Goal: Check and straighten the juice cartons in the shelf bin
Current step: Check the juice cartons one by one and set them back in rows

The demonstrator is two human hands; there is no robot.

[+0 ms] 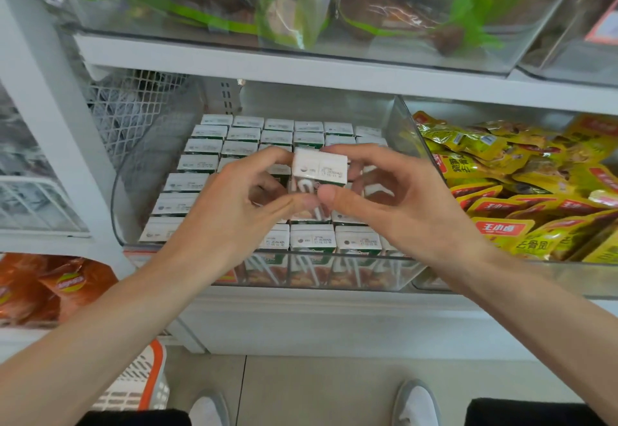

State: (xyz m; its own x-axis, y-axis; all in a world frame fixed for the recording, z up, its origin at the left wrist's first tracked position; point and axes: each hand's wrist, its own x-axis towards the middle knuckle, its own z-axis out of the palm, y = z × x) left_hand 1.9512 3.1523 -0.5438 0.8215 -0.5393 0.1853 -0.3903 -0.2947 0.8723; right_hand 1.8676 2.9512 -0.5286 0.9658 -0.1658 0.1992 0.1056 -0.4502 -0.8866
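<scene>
Pinched between left hand [234, 206] and right hand [396, 201], one juice carton [319, 166] is held upright just above the rows of cartons [206, 149] packed in the clear shelf bin [133, 171], with yellow snack packets [501, 171] at three o'clock.

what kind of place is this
Most likely a shop or convenience store: clear shelf bins hold rows of juice cartons and yellow snack packets, and a shopping basket stands on the floor.
</scene>
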